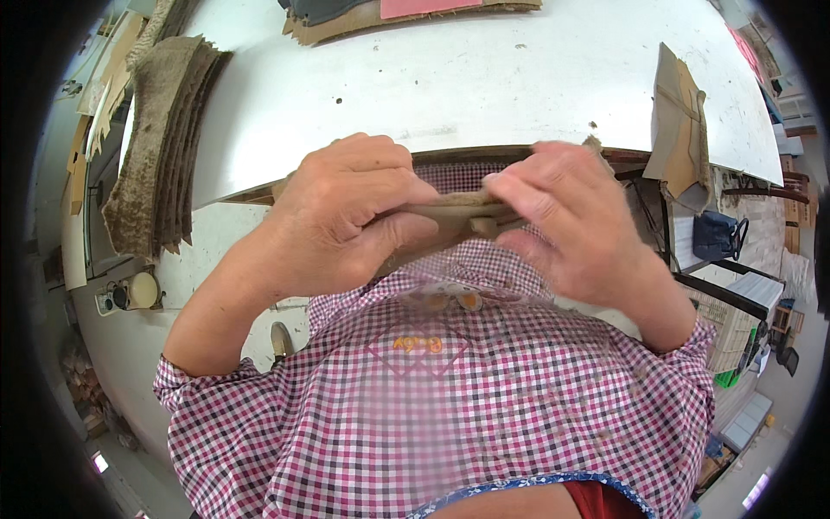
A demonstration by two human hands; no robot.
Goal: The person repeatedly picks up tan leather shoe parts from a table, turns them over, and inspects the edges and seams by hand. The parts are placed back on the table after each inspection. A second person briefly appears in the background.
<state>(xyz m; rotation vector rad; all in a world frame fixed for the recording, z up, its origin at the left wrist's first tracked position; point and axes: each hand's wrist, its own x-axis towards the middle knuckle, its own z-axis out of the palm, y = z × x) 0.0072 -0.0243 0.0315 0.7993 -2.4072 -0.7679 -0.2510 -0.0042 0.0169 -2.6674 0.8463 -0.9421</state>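
Observation:
Between my two hands, just off the table's near edge and in front of my checked smock, is a folded tan fabric piece (432, 233) with a fuzzy brown edge. My left hand (341, 216) pinches its left end between thumb and fingers. At the other end, my right hand (575, 216) grips the piece, its fingers bent over the upper edge and slightly blurred. A small tab of the cloth sticks out near my right thumb. Parts of the piece are hidden behind my fingers.
A stack of brown plush fabric pieces (164, 143) overhangs the white table (450, 86) at left. Tan folded pieces (679, 130) lie at the right edge. At the far side sits a pile topped by a pink piece (424, 7). A dark bag (716, 235) is beyond the right side.

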